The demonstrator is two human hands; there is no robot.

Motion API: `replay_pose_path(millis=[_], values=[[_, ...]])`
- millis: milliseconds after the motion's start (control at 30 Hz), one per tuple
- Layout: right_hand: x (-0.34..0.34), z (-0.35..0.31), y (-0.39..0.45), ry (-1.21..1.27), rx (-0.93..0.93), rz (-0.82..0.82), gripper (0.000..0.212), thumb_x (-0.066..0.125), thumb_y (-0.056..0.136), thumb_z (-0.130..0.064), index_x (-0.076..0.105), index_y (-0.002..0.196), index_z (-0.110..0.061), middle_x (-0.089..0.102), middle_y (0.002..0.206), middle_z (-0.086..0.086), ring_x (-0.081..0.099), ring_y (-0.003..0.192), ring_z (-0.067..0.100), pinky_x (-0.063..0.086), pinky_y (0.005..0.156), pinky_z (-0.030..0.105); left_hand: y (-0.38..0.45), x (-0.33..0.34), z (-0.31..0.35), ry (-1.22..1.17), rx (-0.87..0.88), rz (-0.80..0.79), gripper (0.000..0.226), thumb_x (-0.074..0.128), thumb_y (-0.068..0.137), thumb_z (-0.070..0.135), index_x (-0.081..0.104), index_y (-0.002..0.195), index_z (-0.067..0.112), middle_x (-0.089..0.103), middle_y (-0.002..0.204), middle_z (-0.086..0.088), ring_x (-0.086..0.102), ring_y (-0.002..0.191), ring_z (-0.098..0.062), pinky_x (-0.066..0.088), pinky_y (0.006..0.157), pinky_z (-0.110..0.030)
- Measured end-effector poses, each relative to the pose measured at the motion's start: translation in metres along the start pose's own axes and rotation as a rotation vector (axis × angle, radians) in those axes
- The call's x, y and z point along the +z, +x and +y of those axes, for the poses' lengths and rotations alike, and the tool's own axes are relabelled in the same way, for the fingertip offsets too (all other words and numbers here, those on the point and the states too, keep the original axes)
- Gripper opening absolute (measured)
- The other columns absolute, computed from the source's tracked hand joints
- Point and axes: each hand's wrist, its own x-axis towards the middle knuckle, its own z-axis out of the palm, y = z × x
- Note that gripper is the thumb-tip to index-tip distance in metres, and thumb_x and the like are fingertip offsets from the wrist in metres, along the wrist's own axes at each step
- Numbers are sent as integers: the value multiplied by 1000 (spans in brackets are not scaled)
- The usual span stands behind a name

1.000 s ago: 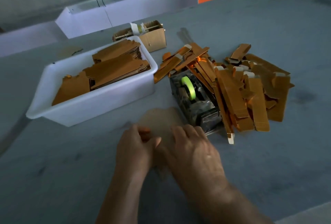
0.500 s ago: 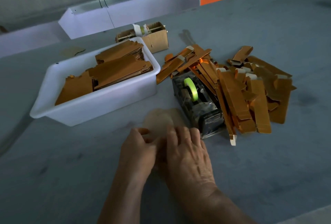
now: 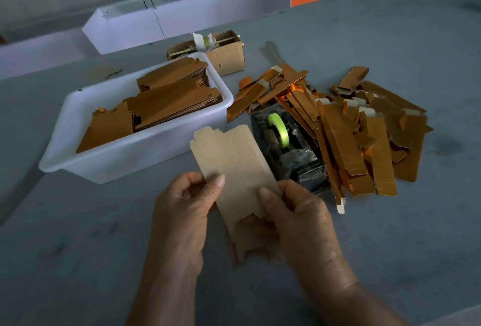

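Holding the flat card [image 3: 234,164] over the tabletop [image 3: 78,260], the left hand [image 3: 182,211] pinches its left edge and the right hand [image 3: 304,221] pinches its right edge. Its long side points away, between the white tub [image 3: 130,161] and the tape holder [image 3: 294,159].

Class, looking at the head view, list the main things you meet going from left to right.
white tub → flat card blank → tape dispenser → heap of folded gold cartons
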Motion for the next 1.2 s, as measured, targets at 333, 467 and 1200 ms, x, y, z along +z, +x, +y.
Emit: replay_pose_path(millis=[333, 467, 1200], values=[[-10, -6, -3, -176, -132, 32, 13, 60, 81, -42, 66, 73, -34, 64, 72, -18, 58, 70, -5, 44, 53, 9, -7, -3, 21, 34, 7, -225, 30, 80, 62, 30, 75, 89, 20, 75, 92, -6, 69, 94, -31, 48, 96, -57], [-13, -6, 0, -110, -41, -66, 7, 62, 80, -38, 68, 78, -35, 65, 73, -13, 60, 71, 1, 50, 62, 19, -13, 6, 21, 48, 16, -218, 43, 80, 56, 36, 72, 95, 21, 76, 90, 1, 70, 90, -23, 52, 90, -49], [-8, -22, -13, -349, -333, -130, 22, 56, 86, -17, 48, 102, -31, 64, 72, -8, 63, 62, 5, 53, 55, 21, -20, 9, 13, 0, -79, -433, 16, 66, 84, 31, 76, 86, 18, 73, 80, -9, 69, 73, -21, 55, 64, -36]])
